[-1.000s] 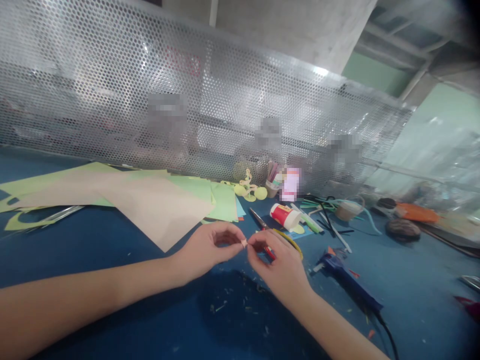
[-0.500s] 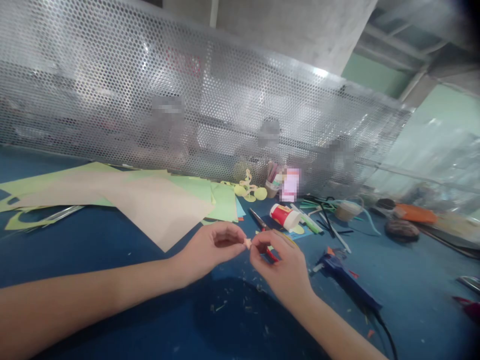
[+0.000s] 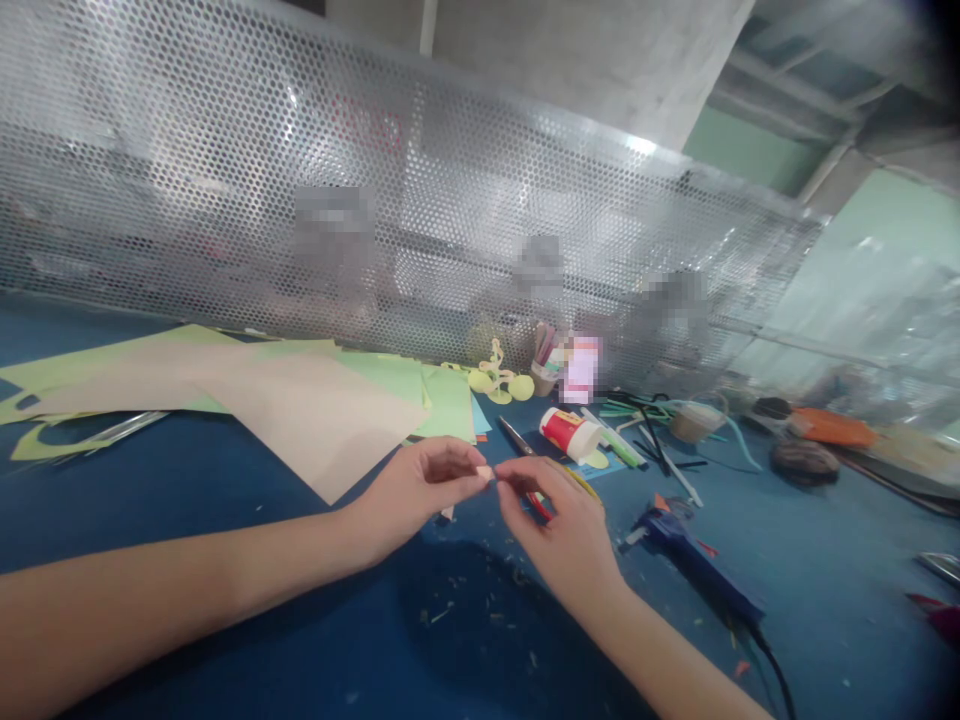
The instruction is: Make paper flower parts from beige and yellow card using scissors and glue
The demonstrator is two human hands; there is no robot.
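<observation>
My left hand (image 3: 405,495) is closed in a pinch, with a small pale pink piece of paper (image 3: 484,472) between thumb and forefinger. Close against the right edge of that piece are the fingertips of my right hand (image 3: 562,510), thumb and forefinger nearly together. Below my left palm a pale bit (image 3: 447,513) shows, too small to name. Partly behind my right hand lie red-handled scissors (image 3: 517,437), their blades pointing away from me. A large pale pink sheet (image 3: 322,410) lies beyond my left hand, over green sheets (image 3: 450,400).
A red-and-white bottle (image 3: 566,432) lies on its side beyond my right hand. Further right rests a blue glue gun (image 3: 697,560) with its cord. A yellow paper figure (image 3: 501,380) and a cup of sticks (image 3: 545,365) stand before the perforated metal screen (image 3: 450,230). Scraps dot the blue table.
The small paper piece and my left fingertips have shifted slightly left and up. My right fingertips have moved up a little beside it. A pale bit now shows below my left palm.
</observation>
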